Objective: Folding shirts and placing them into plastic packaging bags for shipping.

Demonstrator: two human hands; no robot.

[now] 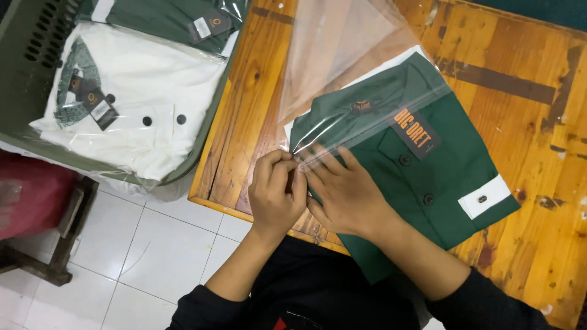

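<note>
1. A folded green shirt in a clear bag is seen lying on the wooden table, near its front edge, just ahead of the person.
2. The left hand is closed in a pinch on the bag's edge at the shirt's collar end; whether the adhesive strip itself is gripped cannot be told.
3. The right hand is laid flat with fingers spread, pressing film and shirt down beside the left hand; nothing is clamped by it.
4. The shirt is judged light and soft, liable to sag if lifted by one end. The film is judged thin, slippery and easily creased or torn.
5. A hold is best taken on the bag's open edge for the film, and under both long sides for the shirt.
6. The long axis runs diagonally, from lower right to upper left. The collar end points upper left, toward the loose flap, which stands up off the table.
7. A basket of bagged shirts, white on top, stands left of the table.
</note>
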